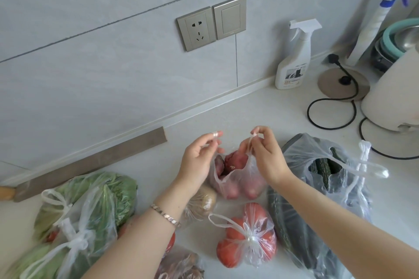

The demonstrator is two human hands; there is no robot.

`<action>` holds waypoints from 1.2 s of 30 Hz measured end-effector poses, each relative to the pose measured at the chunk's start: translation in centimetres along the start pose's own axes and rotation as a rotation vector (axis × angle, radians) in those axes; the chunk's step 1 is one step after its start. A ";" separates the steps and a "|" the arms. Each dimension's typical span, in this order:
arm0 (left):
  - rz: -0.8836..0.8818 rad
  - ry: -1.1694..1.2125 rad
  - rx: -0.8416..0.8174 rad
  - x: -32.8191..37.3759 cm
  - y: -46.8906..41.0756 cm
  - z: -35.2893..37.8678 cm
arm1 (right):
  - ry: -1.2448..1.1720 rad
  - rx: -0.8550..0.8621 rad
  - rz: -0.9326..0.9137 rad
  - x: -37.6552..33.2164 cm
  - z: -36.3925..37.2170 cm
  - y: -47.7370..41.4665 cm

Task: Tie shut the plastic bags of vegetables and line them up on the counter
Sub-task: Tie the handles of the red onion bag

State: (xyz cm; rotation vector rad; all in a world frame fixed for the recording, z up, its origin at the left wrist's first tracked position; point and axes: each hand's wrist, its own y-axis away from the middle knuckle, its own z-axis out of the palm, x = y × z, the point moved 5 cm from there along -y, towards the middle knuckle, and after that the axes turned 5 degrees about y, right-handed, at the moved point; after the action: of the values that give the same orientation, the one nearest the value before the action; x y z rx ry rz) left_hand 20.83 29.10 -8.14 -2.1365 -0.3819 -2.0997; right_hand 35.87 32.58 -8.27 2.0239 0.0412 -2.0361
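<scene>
Bag of reddish roots (235, 180) stands on the white counter (249, 106) at the middle of the view, its mouth open and its thin clear plastic drawn upward by both handles; the left grip (199, 158) pinches the left handle (214, 135), which loops over a fingertip; the right grip (265, 156) pinches the right handle (253, 137) between thumb and forefinger; the two handles are held apart above the bag; a bracelet (165, 213) sits on the left wrist. Just in front lies a knotted bag of tomatoes (247, 240); to its right a larger bag of cucumbers (324, 172) lies open, its handles loose; a bag of potatoes (201, 202) shows partly under the left forearm; knotted bags of leafy greens (90, 201) lie at the left. A cleaver (90, 163) lies along the foot of the wall; a socket (196, 28) is set in the tiles above; a spray bottle (294, 58) and a pale kettle (392, 97) stand at the back right.
</scene>
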 end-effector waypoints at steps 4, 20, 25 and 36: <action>-0.090 -0.038 -0.048 -1.0 0.0 1.2 | 0.128 0.020 0.039 0.6 1.2 -1.4; -0.510 0.264 -0.014 -2.9 -0.3 1.8 | -0.189 -0.066 0.311 4.1 1.7 -1.7; -0.478 0.286 0.100 -2.8 -0.3 2.1 | -0.147 -0.224 0.288 3.9 1.0 -1.5; -0.231 -0.219 0.001 -3.0 -0.3 3.1 | 0.265 0.136 0.110 4.3 0.3 -1.1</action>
State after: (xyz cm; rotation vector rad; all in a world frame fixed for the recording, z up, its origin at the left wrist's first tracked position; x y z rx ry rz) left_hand 23.76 29.87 -11.25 -2.4338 -0.6831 -1.9746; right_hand 35.39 32.84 -12.64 2.3115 -0.1576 -1.7372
